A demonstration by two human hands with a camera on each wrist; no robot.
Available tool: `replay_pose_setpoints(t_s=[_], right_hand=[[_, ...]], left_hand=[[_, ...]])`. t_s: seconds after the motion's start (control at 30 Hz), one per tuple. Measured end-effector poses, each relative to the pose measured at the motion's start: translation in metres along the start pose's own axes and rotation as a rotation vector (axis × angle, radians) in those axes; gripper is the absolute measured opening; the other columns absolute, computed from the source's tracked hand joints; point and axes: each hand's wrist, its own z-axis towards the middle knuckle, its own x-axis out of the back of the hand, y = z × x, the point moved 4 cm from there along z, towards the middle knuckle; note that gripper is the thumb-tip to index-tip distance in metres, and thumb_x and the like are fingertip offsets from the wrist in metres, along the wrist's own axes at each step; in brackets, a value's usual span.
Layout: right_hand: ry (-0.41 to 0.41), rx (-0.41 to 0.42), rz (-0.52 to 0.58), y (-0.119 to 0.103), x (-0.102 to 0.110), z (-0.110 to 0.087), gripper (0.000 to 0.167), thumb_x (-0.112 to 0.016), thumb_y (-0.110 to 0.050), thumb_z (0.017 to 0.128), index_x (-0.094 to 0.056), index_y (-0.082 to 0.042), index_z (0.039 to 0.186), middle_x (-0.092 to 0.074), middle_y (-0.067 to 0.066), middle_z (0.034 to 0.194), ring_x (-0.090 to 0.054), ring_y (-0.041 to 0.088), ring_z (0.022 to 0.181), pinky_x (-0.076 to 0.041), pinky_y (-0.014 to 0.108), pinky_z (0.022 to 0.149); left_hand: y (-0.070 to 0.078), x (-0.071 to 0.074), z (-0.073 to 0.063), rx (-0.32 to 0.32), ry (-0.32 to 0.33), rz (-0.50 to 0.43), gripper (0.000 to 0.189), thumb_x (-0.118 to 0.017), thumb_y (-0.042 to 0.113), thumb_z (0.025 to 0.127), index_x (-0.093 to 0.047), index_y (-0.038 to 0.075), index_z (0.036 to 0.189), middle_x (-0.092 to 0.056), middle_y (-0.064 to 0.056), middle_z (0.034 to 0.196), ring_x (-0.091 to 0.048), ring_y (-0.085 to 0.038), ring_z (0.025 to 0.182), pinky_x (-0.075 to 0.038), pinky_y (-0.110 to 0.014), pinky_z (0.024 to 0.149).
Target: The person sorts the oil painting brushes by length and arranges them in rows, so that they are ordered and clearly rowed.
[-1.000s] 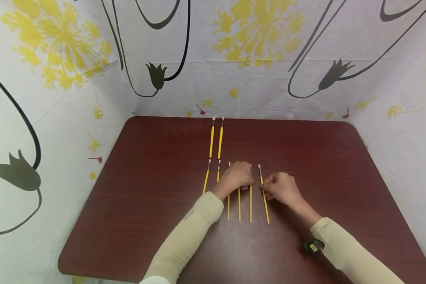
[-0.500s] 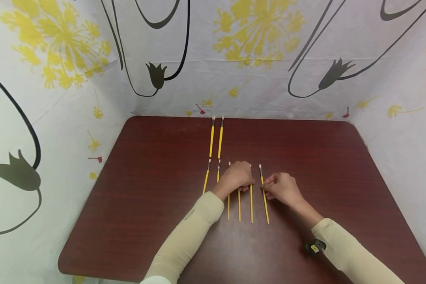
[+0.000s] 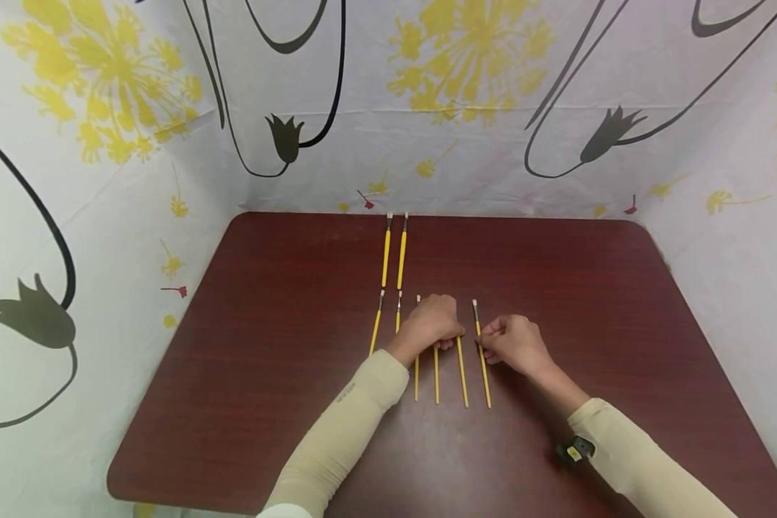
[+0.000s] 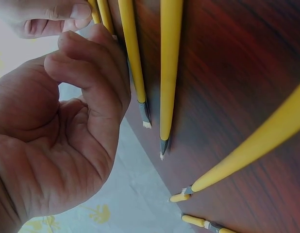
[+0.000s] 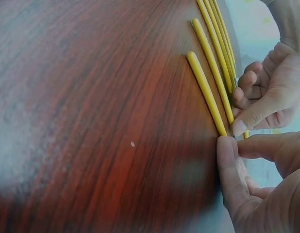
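Slim paintbrushes with yellow handles and pale bristles lie on a dark red-brown table [image 3: 265, 403]. In the head view my left hand [image 3: 432, 318] pinches one paintbrush [image 3: 462, 370] near its ferrule, bristles mostly hidden by the hand. The rightmost paintbrush [image 3: 485, 381] is between the thumb and finger of my right hand [image 3: 516, 345]. The right wrist view shows both hands close together, the right hand [image 5: 261, 179] at the nearest handle [image 5: 207, 92] and the left hand's thumb [image 5: 252, 118] at the neighbouring one. Curled fingers of the left hand [image 4: 87, 97] fill the left wrist view.
Under and beside the left forearm lie more brushes, one a yellow brush [image 3: 437, 375], another a brush [image 3: 416, 381]. Further back, two thicker-looking brushes [image 3: 386, 257] reach the table's far edge. A flower-printed sheet [image 3: 362, 129] hangs around the table.
The handle end of the paintbrush in my left hand has swung to the right, closer to the rightmost brush. Both hands stay almost in place.
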Motion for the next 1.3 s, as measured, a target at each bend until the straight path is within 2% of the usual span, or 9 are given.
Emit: replay_pose_setpoints(t_s=[0.3, 0.47, 0.87, 1.0, 1.13, 1.2, 1.3], right_hand=[[0.019, -0.001, 0.004, 0.000, 0.000, 0.001, 0.018, -0.074, -0.015, 0.095, -0.072, 0.003, 0.098, -0.080, 0.012, 0.084, -0.076, 0.015, 0.064, -0.067, 0.032, 0.060], [0.031, 0.003, 0.023, 0.002, -0.001, 0.002, 0.021, -0.073, -0.018, 0.095, -0.072, 0.003, 0.097, -0.079, 0.008, 0.077, -0.076, 0.015, 0.063, -0.067, 0.032, 0.060], [0.038, -0.001, 0.046, 0.006, -0.001, 0.003, 0.025, -0.071, -0.022, 0.097, -0.072, 0.003, 0.097, -0.078, 0.008, 0.078, -0.076, 0.015, 0.065, -0.067, 0.032, 0.061], [0.037, -0.002, 0.065, 0.007, 0.001, 0.003, 0.029, -0.069, -0.025, 0.099, -0.072, 0.004, 0.098, -0.077, 0.010, 0.080, -0.076, 0.015, 0.066, -0.067, 0.033, 0.061], [0.008, -0.010, 0.094, 0.010, 0.002, 0.002, 0.035, -0.068, -0.031, 0.102, -0.071, 0.004, 0.101, -0.076, 0.011, 0.081, -0.075, 0.016, 0.066, -0.067, 0.034, 0.061], [-0.006, -0.013, 0.091, 0.011, 0.005, 0.002, 0.038, -0.068, -0.034, 0.103, -0.071, 0.003, 0.101, -0.074, 0.011, 0.082, -0.073, 0.016, 0.067, -0.067, 0.034, 0.061], [-0.012, 0.016, 0.019, 0.012, 0.010, -0.001, 0.040, -0.067, -0.040, 0.104, -0.072, 0.000, 0.101, -0.074, 0.009, 0.084, -0.071, 0.017, 0.069, -0.065, 0.033, 0.061]], left_hand=[[0.000, 0.000, 0.001, -0.014, 0.002, 0.018, 0.034, -0.073, 0.023, 0.100, -0.077, 0.006, 0.070, -0.070, -0.003, 0.056, -0.071, -0.016, 0.053, -0.050, -0.023, 0.043], [0.000, 0.003, 0.001, -0.006, 0.011, 0.036, 0.034, -0.075, 0.025, 0.099, -0.078, 0.006, 0.071, -0.070, -0.002, 0.056, -0.071, -0.017, 0.052, -0.050, -0.023, 0.043], [0.001, 0.005, 0.000, -0.014, 0.022, -0.006, 0.038, -0.076, 0.033, 0.099, -0.080, 0.005, 0.074, -0.068, -0.002, 0.054, -0.065, -0.016, 0.048, -0.047, -0.023, 0.043], [0.000, 0.010, -0.002, -0.026, 0.026, -0.039, 0.047, -0.072, 0.039, 0.101, -0.076, 0.005, 0.068, -0.065, -0.003, 0.053, -0.062, -0.017, 0.048, -0.043, -0.025, 0.042], [-0.008, 0.018, -0.006, -0.042, 0.032, -0.075, 0.055, -0.068, 0.046, 0.102, -0.073, 0.006, 0.064, -0.066, -0.004, 0.054, -0.061, -0.020, 0.050, -0.040, -0.026, 0.044], [-0.013, 0.024, -0.008, -0.062, 0.029, -0.095, 0.058, -0.067, 0.048, 0.103, -0.075, 0.005, 0.066, -0.069, -0.008, 0.059, -0.064, -0.024, 0.054, -0.040, -0.026, 0.045], [-0.023, 0.036, -0.011, -0.090, 0.046, -0.133, 0.058, -0.065, 0.052, 0.103, -0.078, 0.002, 0.074, -0.076, -0.012, 0.070, -0.067, -0.030, 0.063, -0.041, -0.026, 0.048]])
